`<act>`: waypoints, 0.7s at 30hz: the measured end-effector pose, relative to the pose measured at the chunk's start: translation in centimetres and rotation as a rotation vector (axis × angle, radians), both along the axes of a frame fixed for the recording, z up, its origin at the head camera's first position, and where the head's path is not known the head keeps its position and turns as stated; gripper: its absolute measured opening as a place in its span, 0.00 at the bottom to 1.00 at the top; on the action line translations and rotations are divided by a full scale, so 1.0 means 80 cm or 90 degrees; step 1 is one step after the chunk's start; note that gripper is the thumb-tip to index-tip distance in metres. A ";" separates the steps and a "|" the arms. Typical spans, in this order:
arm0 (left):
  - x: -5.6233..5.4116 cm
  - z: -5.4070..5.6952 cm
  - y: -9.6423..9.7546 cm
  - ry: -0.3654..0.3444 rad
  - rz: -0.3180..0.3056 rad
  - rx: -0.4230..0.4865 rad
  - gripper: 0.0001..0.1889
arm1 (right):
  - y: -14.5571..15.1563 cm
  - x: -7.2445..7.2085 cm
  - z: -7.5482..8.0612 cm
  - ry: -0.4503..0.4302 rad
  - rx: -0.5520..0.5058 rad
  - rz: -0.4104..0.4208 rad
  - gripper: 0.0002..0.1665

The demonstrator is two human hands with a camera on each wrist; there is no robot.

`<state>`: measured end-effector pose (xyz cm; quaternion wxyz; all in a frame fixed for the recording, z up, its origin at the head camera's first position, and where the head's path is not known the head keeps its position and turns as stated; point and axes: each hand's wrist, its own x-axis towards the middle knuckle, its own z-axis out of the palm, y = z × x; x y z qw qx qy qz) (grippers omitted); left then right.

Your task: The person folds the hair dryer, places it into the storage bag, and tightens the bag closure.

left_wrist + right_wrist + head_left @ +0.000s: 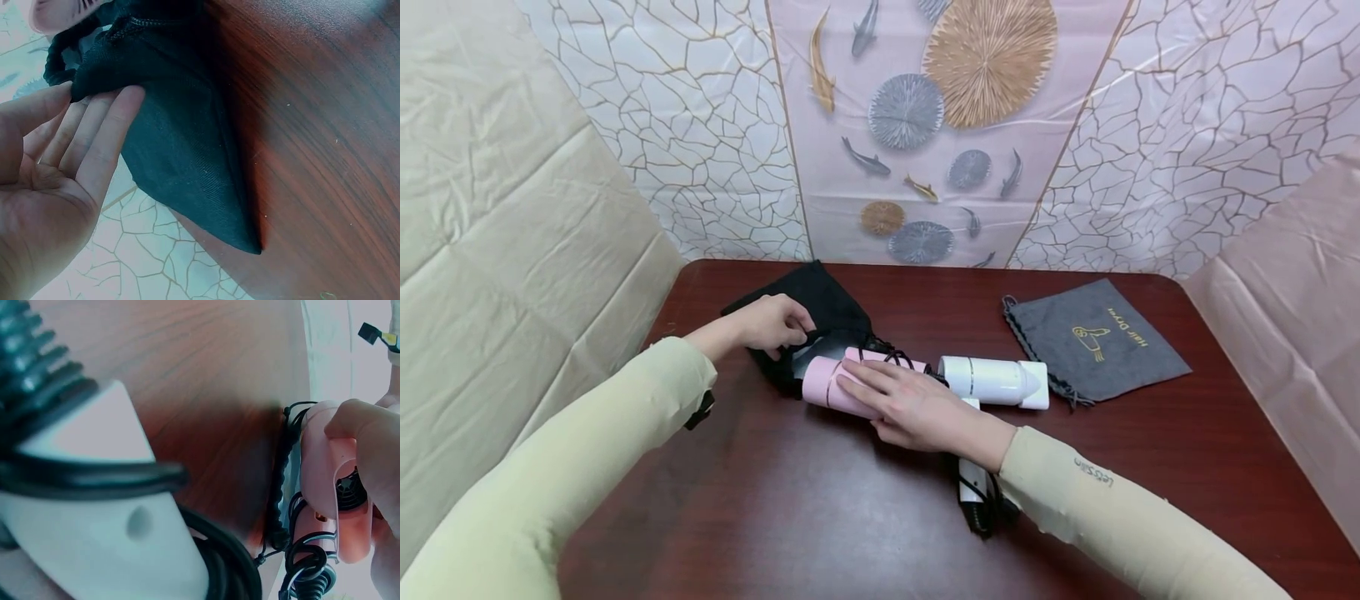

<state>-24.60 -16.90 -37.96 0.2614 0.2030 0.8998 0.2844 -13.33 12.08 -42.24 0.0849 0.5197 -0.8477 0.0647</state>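
- Left hand (767, 322): left of the pink hair dryer, thumb and fingertips pinching the edge of a black cloth bag (the left wrist view shows this closely).
- Black cloth bag (822, 298): behind and to the left of the pink hair dryer, its mouth turned toward it.
- Pink hair dryer (822, 385): lying on the dark reddish wooden table (820, 517), right at the bag's mouth, with black cord (314, 555) looped about its handle.
- Right hand (921, 410): on the pink hair dryer, thumb and fingers gripping its body.
- White hair dryer (988, 382): just right of the pink hair dryer, its handle pointing toward the person.
- Grey drawstring pouch (1101, 342): well to the right of the pink hair dryer (gold letters read "Hair Dryer").
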 end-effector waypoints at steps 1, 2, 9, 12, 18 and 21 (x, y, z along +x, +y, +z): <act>0.000 0.000 0.001 0.000 -0.002 -0.001 0.12 | -0.001 -0.002 0.000 -0.003 0.002 -0.001 0.46; 0.001 0.001 0.001 0.000 -0.003 -0.001 0.12 | -0.001 -0.003 -0.001 -0.005 0.003 0.000 0.46; 0.005 0.003 0.009 0.008 -0.025 -0.006 0.12 | -0.010 -0.007 0.001 -0.024 0.005 0.010 0.45; 0.005 0.002 0.011 0.026 -0.047 -0.012 0.12 | -0.013 -0.009 0.001 -0.030 0.000 0.017 0.44; 0.007 0.001 0.012 0.051 -0.073 -0.029 0.12 | -0.011 -0.015 0.002 -0.019 -0.007 0.005 0.45; 0.008 0.001 0.013 0.053 -0.081 -0.033 0.12 | -0.009 -0.017 0.002 -0.015 -0.007 -0.002 0.45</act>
